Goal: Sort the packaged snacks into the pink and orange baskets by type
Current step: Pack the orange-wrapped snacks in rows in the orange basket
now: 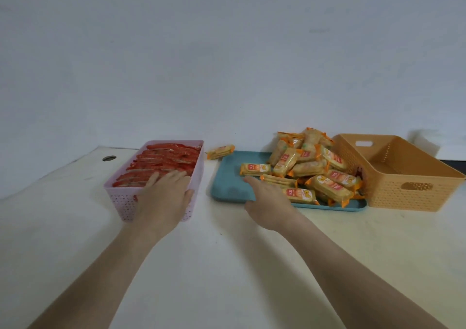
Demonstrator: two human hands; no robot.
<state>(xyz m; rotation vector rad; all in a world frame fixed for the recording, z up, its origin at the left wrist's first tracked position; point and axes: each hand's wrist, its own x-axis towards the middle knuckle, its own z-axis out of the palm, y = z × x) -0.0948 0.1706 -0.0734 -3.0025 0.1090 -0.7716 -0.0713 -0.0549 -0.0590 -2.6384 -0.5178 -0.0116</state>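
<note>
Lying flat on the pink basket (121, 200), left hand (165, 195) holds nothing; right hand (269, 202), fingers (249, 181) extended, overhangs tray (227, 177).

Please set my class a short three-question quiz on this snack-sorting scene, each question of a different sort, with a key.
1. True or false: the pile of yellow-orange wrapped packets lies on the teal flat plastic tray.
2. The left hand is at: A the pink perforated plastic basket; B the orange perforated plastic basket; C the far wall.
3. What colour are the flat packets in the pink basket?
Key: 1 true; 2 A; 3 red.
</note>
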